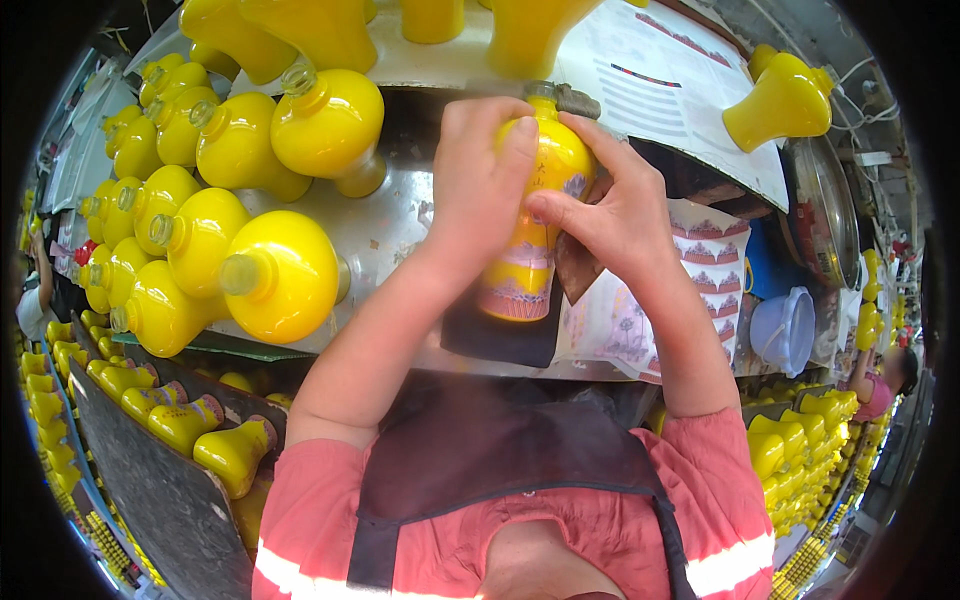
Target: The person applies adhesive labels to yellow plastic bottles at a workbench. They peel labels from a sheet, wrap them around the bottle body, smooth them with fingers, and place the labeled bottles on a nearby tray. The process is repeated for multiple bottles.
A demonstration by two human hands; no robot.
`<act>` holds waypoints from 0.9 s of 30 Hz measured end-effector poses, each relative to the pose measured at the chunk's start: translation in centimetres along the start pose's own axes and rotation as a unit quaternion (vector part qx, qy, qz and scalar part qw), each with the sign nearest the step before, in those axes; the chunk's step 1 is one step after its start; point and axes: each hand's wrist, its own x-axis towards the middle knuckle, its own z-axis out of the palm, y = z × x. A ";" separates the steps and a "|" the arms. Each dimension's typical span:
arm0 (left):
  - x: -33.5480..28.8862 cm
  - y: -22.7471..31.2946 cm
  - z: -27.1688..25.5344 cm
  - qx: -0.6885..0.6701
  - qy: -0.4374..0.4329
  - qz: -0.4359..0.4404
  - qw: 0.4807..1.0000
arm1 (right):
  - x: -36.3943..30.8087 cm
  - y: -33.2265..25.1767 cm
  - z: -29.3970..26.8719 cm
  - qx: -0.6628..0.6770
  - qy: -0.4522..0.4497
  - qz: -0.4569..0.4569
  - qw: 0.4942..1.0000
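Observation:
A glossy yellow bottle [532, 250] with a narrow neck stands or leans at the table's middle, its neck away from me. Pink and purple decals wrap its base and waist, and dark characters and a purplish motif mark its shoulder. My left hand [478, 185] is closed around its upper left side, thumb near the neck. From the right, my right hand [622, 200] grips the shoulder, its thumb pressed on the front. Beneath the base lies a dark cloth [490, 340]. A brown flat piece [580, 268] shows under my right hand, partly hidden.
Many plain yellow bottles [285, 275] crowd the table's left and far sides. Decal sheets [705, 270] lie at right, near a light-blue bucket [783, 330] and a round metal pan [825, 210]. Printed paper [640, 85] covers the far side. Racks of decorated bottles [235, 455] stand below the table.

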 end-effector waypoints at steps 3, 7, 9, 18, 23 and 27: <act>-0.1 -0.6 -0.1 0.002 -0.003 0.007 1.000 | -0.2 -0.1 -0.3 -0.039 -0.002 -0.006 0.999; -0.5 -1.0 -0.3 -0.126 -0.027 -0.038 0.991 | -0.2 0.2 -0.8 0.046 -0.022 0.017 0.999; -0.8 -1.1 -0.2 -0.145 -0.022 -0.052 0.988 | -0.1 0.4 -0.9 -0.058 0.013 -0.159 0.985; -1.9 -1.3 -0.6 -0.095 -0.044 0.030 0.994 | 0.3 0.1 -1.1 -0.213 -0.008 -0.196 0.957; -2.5 -1.8 -0.8 -0.165 -0.070 0.017 0.984 | 0.7 0.0 -1.8 -0.158 -0.043 -0.197 0.967; -2.7 -2.3 -1.5 -0.071 -0.104 0.076 0.989 | 0.9 -0.3 -2.4 -0.183 -0.089 -0.209 0.956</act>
